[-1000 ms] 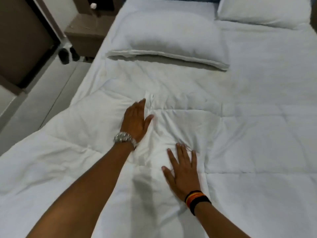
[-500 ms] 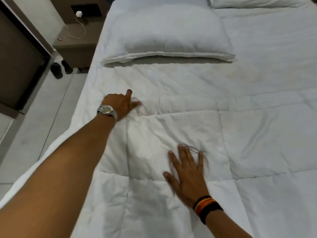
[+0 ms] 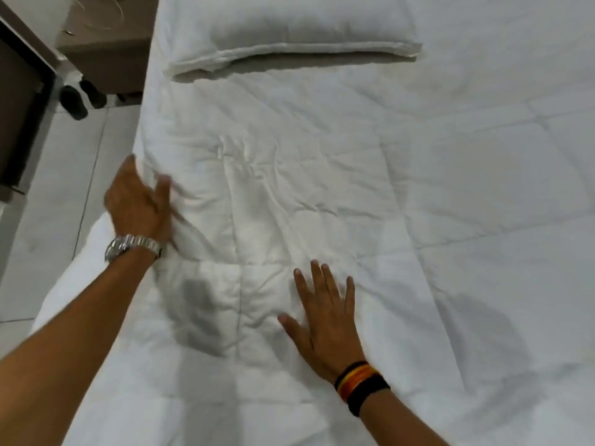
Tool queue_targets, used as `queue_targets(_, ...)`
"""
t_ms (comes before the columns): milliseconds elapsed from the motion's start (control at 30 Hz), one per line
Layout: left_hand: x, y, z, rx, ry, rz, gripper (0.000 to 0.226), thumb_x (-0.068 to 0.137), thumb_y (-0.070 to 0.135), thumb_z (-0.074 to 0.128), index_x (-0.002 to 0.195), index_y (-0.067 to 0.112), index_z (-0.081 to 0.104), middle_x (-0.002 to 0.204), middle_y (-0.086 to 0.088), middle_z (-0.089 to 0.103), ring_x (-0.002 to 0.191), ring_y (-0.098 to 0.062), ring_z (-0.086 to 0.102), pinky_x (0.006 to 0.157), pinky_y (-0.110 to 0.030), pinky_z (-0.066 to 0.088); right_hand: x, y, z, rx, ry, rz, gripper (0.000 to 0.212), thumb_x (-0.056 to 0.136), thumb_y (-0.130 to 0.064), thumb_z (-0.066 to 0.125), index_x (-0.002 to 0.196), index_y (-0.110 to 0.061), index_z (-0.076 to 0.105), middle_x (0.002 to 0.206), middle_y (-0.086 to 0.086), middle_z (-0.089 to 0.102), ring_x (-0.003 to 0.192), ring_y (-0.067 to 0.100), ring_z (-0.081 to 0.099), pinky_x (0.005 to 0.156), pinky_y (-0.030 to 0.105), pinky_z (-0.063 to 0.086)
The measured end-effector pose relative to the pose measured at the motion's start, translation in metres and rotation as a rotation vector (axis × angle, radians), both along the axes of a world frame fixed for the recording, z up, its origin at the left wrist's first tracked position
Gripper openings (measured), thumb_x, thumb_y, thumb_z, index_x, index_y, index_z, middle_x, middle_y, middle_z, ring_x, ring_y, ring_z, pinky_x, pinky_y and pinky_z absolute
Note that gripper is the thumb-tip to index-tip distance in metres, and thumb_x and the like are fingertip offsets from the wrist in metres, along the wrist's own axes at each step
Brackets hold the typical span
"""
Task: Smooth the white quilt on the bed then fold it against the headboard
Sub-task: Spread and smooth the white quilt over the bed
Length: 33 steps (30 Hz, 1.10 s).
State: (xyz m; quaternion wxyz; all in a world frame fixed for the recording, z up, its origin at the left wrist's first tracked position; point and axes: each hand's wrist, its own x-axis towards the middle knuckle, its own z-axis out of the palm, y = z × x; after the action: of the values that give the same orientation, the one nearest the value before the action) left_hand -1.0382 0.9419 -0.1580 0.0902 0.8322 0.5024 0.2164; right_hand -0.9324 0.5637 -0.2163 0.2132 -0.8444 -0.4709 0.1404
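The white quilt (image 3: 370, 194) covers the bed, stitched in large squares and creased around the middle left. My left hand (image 3: 138, 201), with a silver watch on its wrist, lies near the quilt's left edge, fingers apart and blurred. Flat on the quilt nearer to me rests my right hand (image 3: 325, 320), fingers spread, with dark and orange bands on its wrist. Neither hand holds any fabric. The headboard is out of view.
A white pillow (image 3: 306, 24) lies across the top of the bed. A brown nightstand (image 3: 106, 56) stands left of the bed, with dark shoes (image 3: 75, 99) on the tiled floor (image 3: 64, 175) below it. A dark panel (image 3: 16, 111) fills the far left.
My left hand has swept from the middle of the quilt out to its left edge and back toward me. The right hand has stayed pressed flat. The view has tilted further down.
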Motion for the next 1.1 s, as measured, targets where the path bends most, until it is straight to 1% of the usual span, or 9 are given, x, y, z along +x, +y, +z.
queue_targets(133, -0.106, -0.055, -0.041, -0.159, 0.207, 0.247, 0.095, 0.097, 0.072, 0.027, 0.157, -0.002, 0.027, 0.151, -0.038, 0.042, 0.138, -0.056, 0.041, 0.115, -0.068, 0.027, -0.041, -0.034, -0.022, -0.195, -0.018, 0.036, 0.082, 0.103, -0.074, 0.029, 0.168, -0.026, 0.015, 0.175, 0.010, 0.007, 0.162, 0.028, 0.005, 0.124, 0.068, 0.013)
queue_targets(233, -0.133, -0.062, -0.059, -0.210, 0.321, 0.372, 0.114, 0.086, 0.089, 0.030, 0.162, 0.006, 0.011, 0.155, -0.036, 0.035, 0.143, -0.054, 0.033, 0.117, -0.074, 0.011, -0.037, -0.025, -0.033, -0.189, -0.058, 0.027, 0.082, 0.102, -0.074, 0.030, 0.167, -0.025, 0.020, 0.175, 0.012, 0.012, 0.162, 0.030, 0.008, 0.124, 0.068, 0.010)
queue_targets(333, -0.140, -0.046, -0.043, -0.294, 0.263, 0.424, 0.127, 0.069, 0.094, 0.053, 0.154, 0.007, 0.019, 0.133, -0.039, 0.055, 0.122, -0.056, 0.054, 0.107, -0.063, 0.036, -0.043, -0.024, -0.034, -0.189, -0.118, 0.009, 0.084, 0.100, -0.075, 0.027, 0.166, -0.024, 0.026, 0.173, 0.014, 0.019, 0.161, 0.032, 0.016, 0.124, 0.068, 0.011)
queue_targets(467, -0.163, -0.032, 0.000, -0.232, 0.183, 0.234, 0.091, 0.072, 0.081, 0.068, 0.122, 0.010, 0.040, 0.099, -0.028, 0.071, 0.094, -0.048, 0.069, 0.076, -0.048, 0.045, -0.086, -0.021, -0.017, -0.150, -0.087, -0.115, 0.088, 0.096, -0.082, 0.009, 0.168, -0.032, 0.005, 0.176, 0.009, 0.002, 0.163, 0.027, -0.001, 0.125, 0.065, -0.009)
queue_targets(567, -0.216, -0.036, 0.017, -0.186, 0.089, 0.232, 0.083, 0.076, 0.075, 0.070, 0.121, 0.011, 0.042, 0.096, -0.031, 0.071, 0.091, -0.050, 0.068, 0.070, -0.045, 0.039, -0.155, -0.004, 0.003, -0.044, -0.012, -0.101, 0.083, 0.099, -0.082, 0.012, 0.167, -0.037, -0.003, 0.176, 0.003, -0.002, 0.162, 0.024, -0.005, 0.124, 0.061, -0.015)
queue_targets(700, -0.273, -0.067, 0.008, -0.297, 0.163, 0.242, 0.088, 0.078, 0.077, 0.066, 0.128, 0.010, 0.040, 0.104, -0.032, 0.071, 0.098, -0.050, 0.068, 0.076, -0.049, 0.044, -0.223, -0.001, -0.001, -0.277, 0.019, -0.066, 0.086, 0.088, -0.085, -0.008, 0.159, -0.040, -0.025, 0.171, 0.003, -0.028, 0.158, 0.025, -0.026, 0.121, 0.065, -0.016)
queue_targets(800, -0.272, -0.069, 0.004, -0.292, 0.233, 0.163, 0.094, 0.083, 0.082, 0.052, 0.141, 0.009, 0.033, 0.108, -0.030, 0.070, 0.100, -0.049, 0.068, 0.079, -0.049, 0.047, -0.236, -0.002, -0.004, -0.315, 0.066, -0.117, 0.093, 0.084, -0.087, -0.011, 0.164, -0.039, -0.018, 0.172, 0.003, -0.027, 0.158, 0.023, -0.027, 0.121, 0.063, -0.019)
queue_targets(967, -0.279, -0.025, 0.021, -0.246, 0.076, 0.125, 0.084, 0.095, 0.073, 0.041, 0.154, 0.014, 0.032, 0.131, -0.025, 0.064, 0.114, -0.048, 0.063, 0.086, -0.055, 0.051, -0.268, 0.026, 0.017, -0.217, 0.153, -0.220, 0.094, 0.085, -0.090, -0.007, 0.165, -0.041, -0.010, 0.174, 0.000, -0.021, 0.158, 0.017, -0.026, 0.122, 0.060, -0.021)
queue_targets(1100, -0.275, 0.048, 0.028, -0.307, -0.051, -0.016, 0.061, 0.104, 0.058, 0.038, 0.150, 0.017, 0.037, 0.100, -0.012, 0.072, 0.097, -0.039, 0.069, 0.076, -0.042, 0.050, -0.291, 0.113, 0.032, -0.140, 0.224, -0.246, 0.091, 0.090, -0.086, 0.003, 0.166, -0.038, -0.007, 0.174, 0.001, -0.022, 0.157, 0.016, -0.029, 0.122, 0.061, -0.022)
